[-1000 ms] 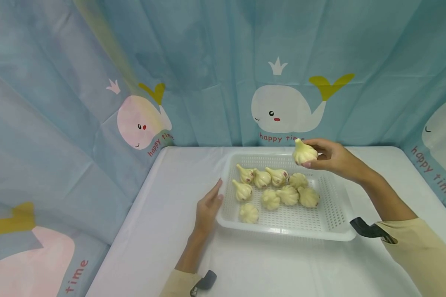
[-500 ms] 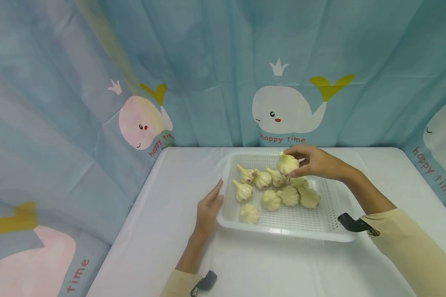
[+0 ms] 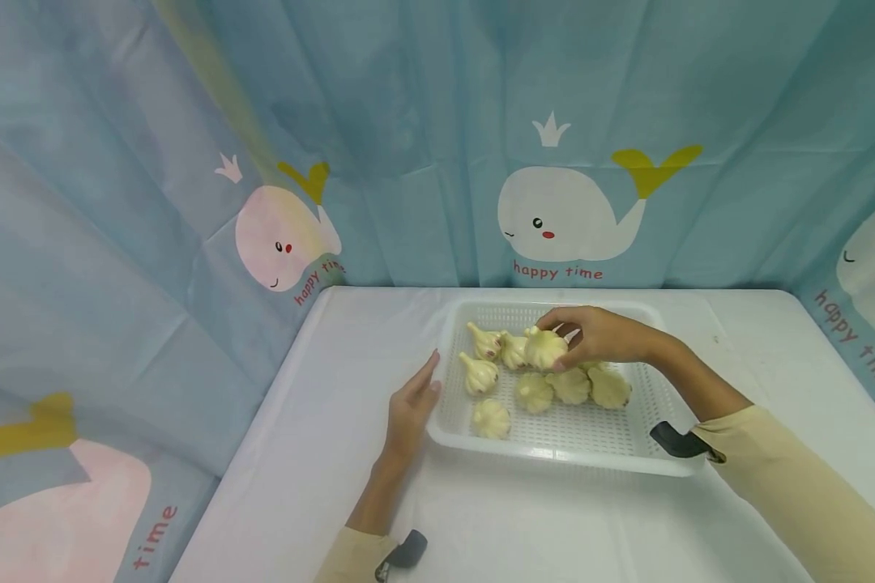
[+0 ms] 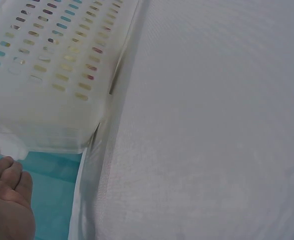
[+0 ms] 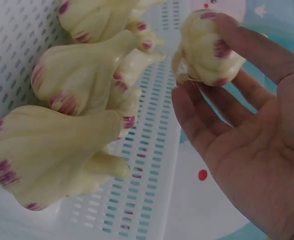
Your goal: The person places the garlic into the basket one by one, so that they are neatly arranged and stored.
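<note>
My right hand (image 3: 605, 334) pinches a garlic bulb (image 3: 545, 348) between thumb and fingers, over the back middle of a white plastic basket (image 3: 554, 455). In the right wrist view the held garlic bulb (image 5: 209, 47) has purple streaks and a tuft of roots, with the thumb across it. Several other garlic bulbs (image 5: 52, 155) lie in the basket, some of them hidden behind my right hand in the head view. My left hand (image 3: 408, 409) holds the basket's left rim. Seen from the left wrist, its curled fingers (image 4: 12, 175) are right under the rim corner.
A white cloth (image 3: 321, 453) covers the table under the basket. Blue curtains (image 3: 408, 121) with printed whales hang behind the table and at both sides. Each wrist wears a dark band piece (image 3: 678, 441) at the sleeve cuff.
My right hand has moved left and down with the garlic bulb, from above the basket's back right to low over the other bulbs. My left hand has stayed at the rim.
</note>
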`<action>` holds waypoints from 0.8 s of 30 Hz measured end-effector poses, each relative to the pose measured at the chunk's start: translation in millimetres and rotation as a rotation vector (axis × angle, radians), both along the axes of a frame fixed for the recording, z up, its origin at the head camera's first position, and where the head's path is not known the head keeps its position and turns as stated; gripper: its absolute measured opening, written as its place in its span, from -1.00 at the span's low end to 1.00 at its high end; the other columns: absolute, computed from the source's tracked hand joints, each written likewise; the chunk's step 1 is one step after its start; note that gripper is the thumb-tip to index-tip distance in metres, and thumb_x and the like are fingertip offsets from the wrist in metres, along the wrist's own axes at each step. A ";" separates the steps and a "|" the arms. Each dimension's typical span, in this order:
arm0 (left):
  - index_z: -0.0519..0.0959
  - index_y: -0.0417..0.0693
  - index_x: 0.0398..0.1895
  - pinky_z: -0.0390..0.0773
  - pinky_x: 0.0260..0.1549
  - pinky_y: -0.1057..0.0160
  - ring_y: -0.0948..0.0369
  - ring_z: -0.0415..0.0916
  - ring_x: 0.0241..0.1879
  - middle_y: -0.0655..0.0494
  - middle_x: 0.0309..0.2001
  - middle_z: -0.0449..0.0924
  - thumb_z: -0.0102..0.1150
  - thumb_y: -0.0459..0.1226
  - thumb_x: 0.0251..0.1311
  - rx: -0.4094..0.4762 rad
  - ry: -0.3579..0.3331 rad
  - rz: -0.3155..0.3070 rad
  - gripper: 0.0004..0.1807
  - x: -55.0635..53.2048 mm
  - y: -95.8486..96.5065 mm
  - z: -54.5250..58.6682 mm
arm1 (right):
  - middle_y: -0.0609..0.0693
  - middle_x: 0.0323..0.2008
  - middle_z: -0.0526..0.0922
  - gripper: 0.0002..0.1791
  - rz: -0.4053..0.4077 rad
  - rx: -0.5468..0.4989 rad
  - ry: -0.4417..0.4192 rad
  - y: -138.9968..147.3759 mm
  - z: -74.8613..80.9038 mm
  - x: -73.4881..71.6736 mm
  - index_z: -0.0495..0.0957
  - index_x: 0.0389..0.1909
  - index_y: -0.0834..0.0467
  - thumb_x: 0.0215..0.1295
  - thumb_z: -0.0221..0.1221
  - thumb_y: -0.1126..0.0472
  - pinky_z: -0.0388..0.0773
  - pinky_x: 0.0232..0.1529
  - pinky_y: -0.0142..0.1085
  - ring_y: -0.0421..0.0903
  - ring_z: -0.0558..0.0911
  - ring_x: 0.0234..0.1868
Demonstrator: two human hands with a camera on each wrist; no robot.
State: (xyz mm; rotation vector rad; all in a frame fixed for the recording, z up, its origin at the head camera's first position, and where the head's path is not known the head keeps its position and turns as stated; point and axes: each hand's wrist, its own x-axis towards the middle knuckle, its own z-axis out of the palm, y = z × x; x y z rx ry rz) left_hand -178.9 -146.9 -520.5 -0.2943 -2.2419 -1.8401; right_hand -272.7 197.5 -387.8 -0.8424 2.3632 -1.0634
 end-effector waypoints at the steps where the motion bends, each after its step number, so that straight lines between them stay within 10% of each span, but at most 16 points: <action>1: 0.42 0.01 0.55 0.32 0.52 0.30 0.22 0.28 0.56 0.25 0.54 0.39 0.08 -0.19 0.59 0.000 0.002 -0.002 -0.48 0.0 -0.1 -0.2 | 0.11 0.33 0.58 -0.28 0.013 0.009 -0.010 -1.7 -1.0 -0.3 0.52 0.38 0.16 0.22 0.52 0.09 0.66 0.27 0.07 0.14 0.60 0.29; 24: 0.42 -0.03 0.55 0.32 0.52 0.26 0.15 0.28 0.57 0.17 0.55 0.38 0.08 -0.21 0.60 0.009 0.012 -0.009 -0.48 -0.5 0.0 -0.3 | 0.00 0.19 0.63 -0.33 0.236 0.235 -0.207 -23.3 -2.4 14.3 0.62 0.22 -0.02 0.04 0.58 0.27 0.74 0.08 -0.16 0.04 0.63 0.17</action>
